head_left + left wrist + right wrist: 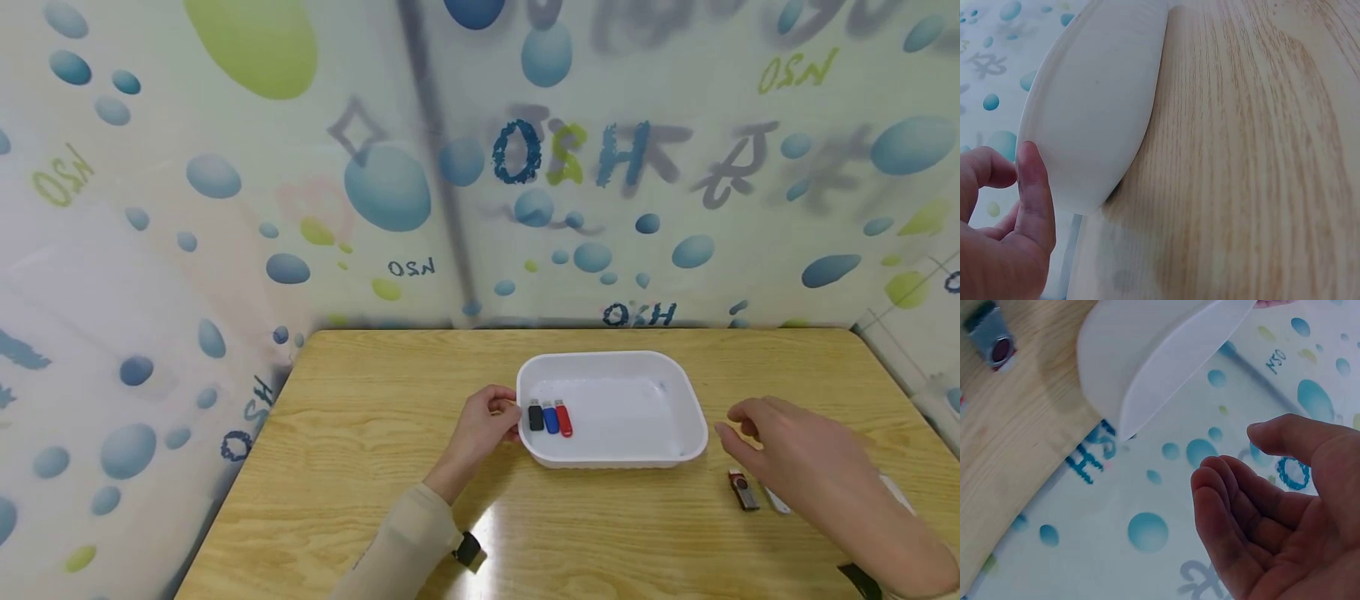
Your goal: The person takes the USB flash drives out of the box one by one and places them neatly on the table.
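Note:
A white plastic tub (622,454) stands on the table. Inside, along its left end, three USB sticks lie side by side: black (536,417), blue (551,419) and red (563,420). My left hand (483,425) pinches the tub's left rim, with a fingertip against the outer wall (1097,94) in the left wrist view. To the right of the tub, my right hand (802,450) hovers with loosely bent fingers and holds nothing. On the table below it lies a silver swivel USB stick (743,490). Beside that, a white stick (777,500) is partly hidden by the hand.
Another white object (896,493) shows past my right forearm, mostly covered. The wooden table (360,433) meets a wall covering (480,208) printed with drops and letters at its back edge. A black wrist device (468,548) hangs by my left sleeve.

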Action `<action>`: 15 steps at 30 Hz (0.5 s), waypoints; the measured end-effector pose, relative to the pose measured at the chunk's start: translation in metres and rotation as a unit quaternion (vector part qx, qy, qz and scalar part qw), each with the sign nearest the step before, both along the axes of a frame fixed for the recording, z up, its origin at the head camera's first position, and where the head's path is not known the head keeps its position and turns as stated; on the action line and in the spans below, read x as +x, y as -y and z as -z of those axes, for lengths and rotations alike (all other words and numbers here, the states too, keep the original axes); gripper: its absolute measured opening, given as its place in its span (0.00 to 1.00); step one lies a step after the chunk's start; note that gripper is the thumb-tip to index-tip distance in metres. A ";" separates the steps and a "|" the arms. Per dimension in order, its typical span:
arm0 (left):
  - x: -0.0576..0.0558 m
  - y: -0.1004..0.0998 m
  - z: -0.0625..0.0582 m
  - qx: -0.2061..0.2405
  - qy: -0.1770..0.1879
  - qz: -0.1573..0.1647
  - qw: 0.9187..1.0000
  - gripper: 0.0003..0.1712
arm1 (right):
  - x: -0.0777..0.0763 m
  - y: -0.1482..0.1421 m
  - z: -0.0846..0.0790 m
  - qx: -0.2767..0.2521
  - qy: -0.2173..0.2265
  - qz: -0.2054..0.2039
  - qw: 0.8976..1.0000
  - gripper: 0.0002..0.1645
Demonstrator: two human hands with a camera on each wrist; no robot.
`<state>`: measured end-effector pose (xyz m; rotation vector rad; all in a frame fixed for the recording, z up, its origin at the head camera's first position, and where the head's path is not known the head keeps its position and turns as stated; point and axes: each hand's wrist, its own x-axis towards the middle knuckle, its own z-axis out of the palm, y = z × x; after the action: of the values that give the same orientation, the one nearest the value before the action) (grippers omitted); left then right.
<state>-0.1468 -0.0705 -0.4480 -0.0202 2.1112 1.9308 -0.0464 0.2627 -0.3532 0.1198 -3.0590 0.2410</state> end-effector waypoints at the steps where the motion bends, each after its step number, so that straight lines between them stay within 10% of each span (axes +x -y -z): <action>1: 0.000 0.000 0.000 -0.001 0.000 0.000 1.000 0.19 | -0.003 0.004 -0.002 -0.001 0.002 -0.009 1.000 0.16; 15: 0.001 0.000 -0.003 0.004 -0.009 0.002 1.000 0.20 | -0.039 0.048 -0.015 -0.004 -0.050 -0.116 0.992 0.11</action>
<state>-0.1453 -0.0702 -0.4445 0.0030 2.1124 1.9452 -0.0859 0.2150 -0.3380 0.4747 -2.9401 0.2516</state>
